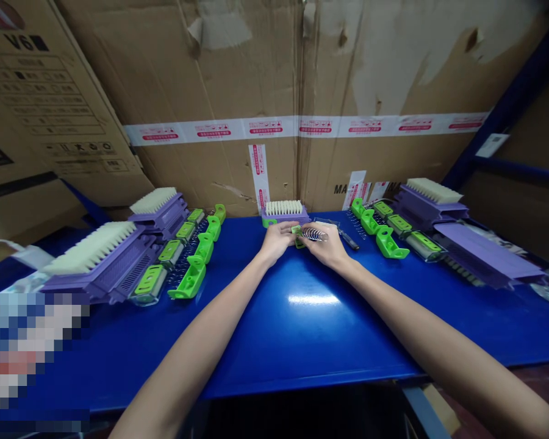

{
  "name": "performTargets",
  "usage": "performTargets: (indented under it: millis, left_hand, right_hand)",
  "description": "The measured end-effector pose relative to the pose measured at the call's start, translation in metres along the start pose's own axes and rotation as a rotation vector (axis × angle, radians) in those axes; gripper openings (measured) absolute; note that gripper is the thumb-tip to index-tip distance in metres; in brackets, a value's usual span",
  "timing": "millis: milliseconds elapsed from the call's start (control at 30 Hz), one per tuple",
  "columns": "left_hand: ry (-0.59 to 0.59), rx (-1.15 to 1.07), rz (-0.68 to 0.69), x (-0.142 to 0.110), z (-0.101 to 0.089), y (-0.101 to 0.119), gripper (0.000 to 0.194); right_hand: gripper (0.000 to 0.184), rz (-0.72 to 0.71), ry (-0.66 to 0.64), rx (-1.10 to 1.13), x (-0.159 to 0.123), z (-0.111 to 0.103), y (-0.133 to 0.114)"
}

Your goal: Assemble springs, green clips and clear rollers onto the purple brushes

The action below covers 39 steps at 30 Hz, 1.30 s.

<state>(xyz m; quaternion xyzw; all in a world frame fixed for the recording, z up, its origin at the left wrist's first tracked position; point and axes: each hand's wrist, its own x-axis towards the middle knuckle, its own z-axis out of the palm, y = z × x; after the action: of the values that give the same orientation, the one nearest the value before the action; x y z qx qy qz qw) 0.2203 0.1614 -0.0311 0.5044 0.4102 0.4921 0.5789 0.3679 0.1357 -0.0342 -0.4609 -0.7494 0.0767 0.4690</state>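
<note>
L hand [277, 241] is pinching green pc [297, 231], R hand [329, 248] gripping spring [315, 234] nr surface [274, 347] rear edge, prob. handling light, springy, best held by ends.

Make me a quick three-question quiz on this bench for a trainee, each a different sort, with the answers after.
1. Short answer: what coiled metal item shows at the right hand's grip?
2. Multiple choice: at the far middle of the table, which way do the bristles of the purple brush face? A) down B) up C) left
3. True or false: all the green brackets lie on the table's left side.

Key: 1. A coil spring. 2. B. 3. False; some green brackets lie on the right.
</note>
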Motion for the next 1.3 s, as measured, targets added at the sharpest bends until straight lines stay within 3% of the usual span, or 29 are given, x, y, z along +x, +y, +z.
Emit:
performTargets:
  millis: [367, 633, 967, 1300]
  left_hand:
    - [-0.01, -0.014, -0.054, -0.004, 0.0, 0.006, 0.028]
    - [-0.045, 0.058, 0.02, 0.004, -0.003, -0.004, 0.038]
    - [-0.113, 0.151, 0.071, 0.004, -0.004, -0.002, 0.04]
    - [-0.027, 0.004, -0.115, -0.004, 0.001, 0.012, 0.034]
  right_hand:
    - [0.014, -0.144, -0.199, 0.031, 0.004, -0.016, 0.004]
    - [0.014, -0.128, -0.14, 0.001, 0.001, -0.01, 0.002]
    - [0.011, -0.027, -0.097, -0.085, -0.001, -0.001, 0.001]
    - [0.013, -0.072, -0.167, -0.131, 0.002, -0.007, -0.004]
